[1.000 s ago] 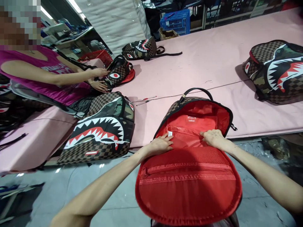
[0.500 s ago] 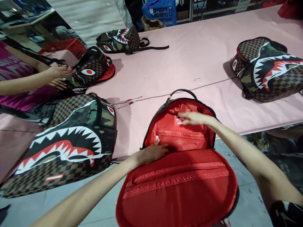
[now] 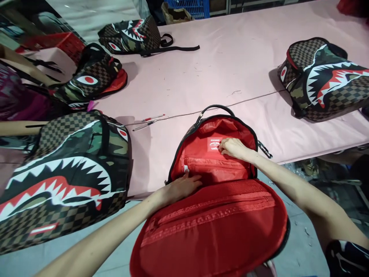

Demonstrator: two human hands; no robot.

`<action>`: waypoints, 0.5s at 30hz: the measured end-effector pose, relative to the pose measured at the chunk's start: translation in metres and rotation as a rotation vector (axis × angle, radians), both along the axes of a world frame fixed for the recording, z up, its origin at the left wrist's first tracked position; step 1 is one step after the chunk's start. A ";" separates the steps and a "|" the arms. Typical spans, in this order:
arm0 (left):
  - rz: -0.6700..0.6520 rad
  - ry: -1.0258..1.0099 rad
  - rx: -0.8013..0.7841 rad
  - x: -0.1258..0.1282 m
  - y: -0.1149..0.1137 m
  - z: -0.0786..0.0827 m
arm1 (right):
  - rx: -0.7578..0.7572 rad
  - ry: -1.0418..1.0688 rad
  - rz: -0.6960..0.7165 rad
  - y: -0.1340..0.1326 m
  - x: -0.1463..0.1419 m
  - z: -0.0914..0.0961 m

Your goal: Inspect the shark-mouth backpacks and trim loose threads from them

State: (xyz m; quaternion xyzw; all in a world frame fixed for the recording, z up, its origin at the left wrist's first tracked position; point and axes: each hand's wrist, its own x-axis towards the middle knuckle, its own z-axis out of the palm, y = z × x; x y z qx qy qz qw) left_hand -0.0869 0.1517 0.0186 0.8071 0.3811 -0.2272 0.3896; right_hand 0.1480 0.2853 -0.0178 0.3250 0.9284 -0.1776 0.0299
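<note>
A backpack (image 3: 213, 231) lies unzipped in front of me, its red-lined front panel folded down toward me over the table edge. My left hand (image 3: 182, 187) rests with fingers outstretched across the fold at the left side of the opening. Inside, my right hand (image 3: 235, 148) has its fingers curled against the red lining, at the right edge of a sewn-in label (image 3: 214, 144). Whatever those fingertips pinch, if anything, is hidden. Below the label runs a zipped inner pocket (image 3: 216, 163). The carry handle (image 3: 217, 107) arches up at the top.
Shark-face backpacks stand on the pink table (image 3: 201, 80): a near-left one (image 3: 72, 169), a right one (image 3: 331, 80) and a far one (image 3: 132, 36). A co-worker's arm (image 3: 23, 127) is beside another backpack (image 3: 89, 79). Pens (image 3: 144, 125) and a cord lie mid-table.
My right hand has closed its fingers and shifted slightly right, uncovering the label. My left hand stays at the fold. The view has shifted; the co-worker's hands no longer show at their backpack.
</note>
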 end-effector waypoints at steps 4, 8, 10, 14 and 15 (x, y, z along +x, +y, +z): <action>0.001 0.038 0.039 0.000 -0.002 0.001 | 0.012 -0.034 0.040 -0.008 -0.010 -0.003; -0.005 0.098 0.042 0.005 -0.001 0.009 | -0.013 -0.018 0.031 -0.015 -0.013 -0.010; 0.009 0.089 0.019 0.006 0.000 0.011 | -0.041 0.014 -0.003 -0.014 -0.009 -0.012; 0.077 0.016 0.013 0.004 0.000 0.006 | -0.119 0.140 -0.126 -0.001 0.008 -0.007; 0.082 -0.003 0.017 0.003 0.000 0.004 | -0.142 0.184 -0.169 0.002 0.013 -0.005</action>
